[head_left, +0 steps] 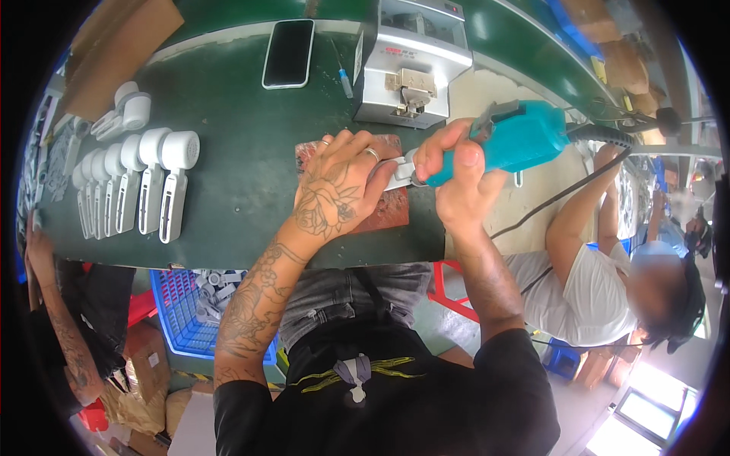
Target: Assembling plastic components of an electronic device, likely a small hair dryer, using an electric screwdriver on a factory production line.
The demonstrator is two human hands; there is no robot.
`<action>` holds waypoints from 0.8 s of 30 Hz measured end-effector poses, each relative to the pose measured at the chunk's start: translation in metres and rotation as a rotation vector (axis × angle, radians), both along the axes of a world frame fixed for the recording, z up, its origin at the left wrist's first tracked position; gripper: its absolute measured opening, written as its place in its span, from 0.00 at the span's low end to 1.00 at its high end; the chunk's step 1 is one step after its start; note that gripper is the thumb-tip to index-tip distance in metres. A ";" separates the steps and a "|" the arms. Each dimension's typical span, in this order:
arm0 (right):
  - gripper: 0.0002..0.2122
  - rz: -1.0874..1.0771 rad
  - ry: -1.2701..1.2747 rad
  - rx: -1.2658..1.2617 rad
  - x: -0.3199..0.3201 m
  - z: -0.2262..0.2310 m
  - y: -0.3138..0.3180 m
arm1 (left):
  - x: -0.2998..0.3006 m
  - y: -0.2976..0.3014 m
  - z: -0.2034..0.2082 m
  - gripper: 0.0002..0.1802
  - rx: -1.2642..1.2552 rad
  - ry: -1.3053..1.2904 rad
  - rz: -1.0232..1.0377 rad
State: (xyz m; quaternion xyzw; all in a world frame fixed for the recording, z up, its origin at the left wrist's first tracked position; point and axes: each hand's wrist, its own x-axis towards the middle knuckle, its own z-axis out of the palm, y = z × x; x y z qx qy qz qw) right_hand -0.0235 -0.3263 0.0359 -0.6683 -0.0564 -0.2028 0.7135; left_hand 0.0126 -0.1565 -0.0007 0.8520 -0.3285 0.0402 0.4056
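co-worker (593, 296) beside scuffed green workbench (236, 152), right grip (462, 182) round teal tool (528, 140), left grip (334, 186) on white part (401, 176)

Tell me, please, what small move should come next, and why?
Perhaps the left hand should press the pale piece steady before the right hand moves the teal power tool: the tool's front end sits right at the piece, close to the left hand.

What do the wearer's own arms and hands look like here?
Short black fabric sleeves. Dark-line floral tattoos mark the left forearm and back of the left hand, which wears silver-coloured metal rings. The right hand shows no glove.
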 end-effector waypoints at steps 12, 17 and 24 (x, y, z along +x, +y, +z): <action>0.21 -0.043 0.003 0.028 -0.009 -0.009 0.003 | -0.010 0.006 -0.013 0.12 0.055 -0.269 -0.010; 0.29 -0.049 -0.074 0.285 -0.058 0.015 -0.008 | -0.055 0.022 -0.004 0.21 0.151 -0.469 -0.043; 0.31 -0.103 -0.149 0.279 -0.098 0.012 -0.011 | -0.056 0.125 -0.020 0.23 0.131 -0.343 0.580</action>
